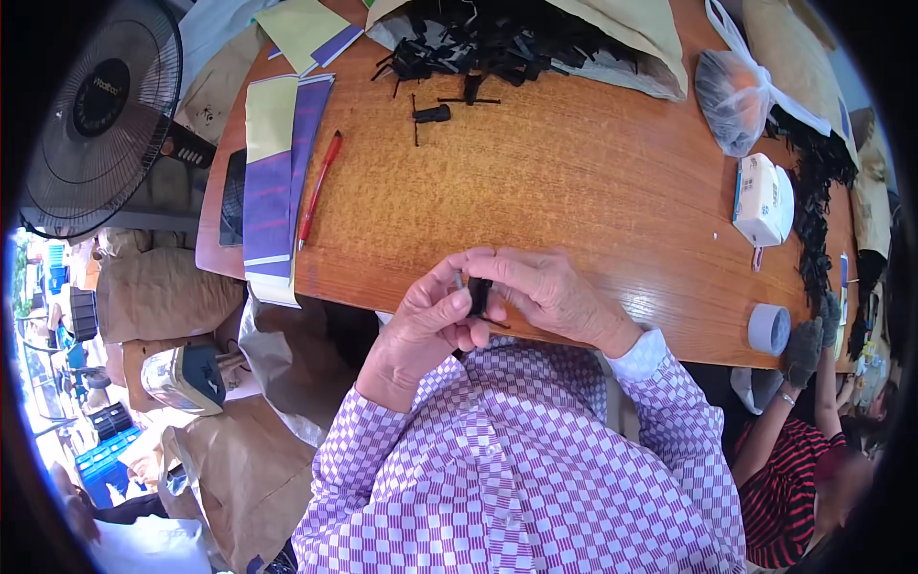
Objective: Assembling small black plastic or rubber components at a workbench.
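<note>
A small black plastic part (479,295), with a thin arm sticking out at its lower end, is held just over the table's near edge. My left hand (430,311) is closed around it, thumb in front and fingers behind. From the other side my right hand (550,287) bends over its top, fingertips pinched on it; they partly hide the part. Two similar parts lie loose on the wooden table, one a black T-shaped piece (471,91), the other a black piece with a thin crossbar (430,114). Behind them a heap of black parts (478,48) spills from a large paper sack (660,62).
To the left lie a red pen (319,189) and purple-and-yellow paper strips (268,201); a fan (103,96) stands beyond. On the right are a tissue pack (762,201), a tape roll (769,329), a plastic bag (732,100), and a co-worker's gloved hand (803,352) by another black heap (819,210).
</note>
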Tool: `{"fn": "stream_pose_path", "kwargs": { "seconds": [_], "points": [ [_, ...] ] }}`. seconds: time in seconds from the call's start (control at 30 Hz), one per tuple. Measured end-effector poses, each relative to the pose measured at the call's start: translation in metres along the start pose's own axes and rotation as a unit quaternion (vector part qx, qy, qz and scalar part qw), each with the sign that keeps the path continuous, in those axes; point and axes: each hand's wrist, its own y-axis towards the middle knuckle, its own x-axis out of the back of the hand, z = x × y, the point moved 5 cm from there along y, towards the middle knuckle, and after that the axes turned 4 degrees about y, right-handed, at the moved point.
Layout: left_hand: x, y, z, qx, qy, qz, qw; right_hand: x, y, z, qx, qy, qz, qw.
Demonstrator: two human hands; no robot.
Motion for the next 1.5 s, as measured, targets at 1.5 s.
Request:
{"fn": "stream_pose_path", "kwargs": {
  "seconds": [1.5],
  "points": [
    [0.003, -0.010, -0.025, -0.073, 0.083, -0.103, 0.989, -0.036, 0.001, -0.033, -0.326, 0.409, -0.072, 0.849]
  ]
}}
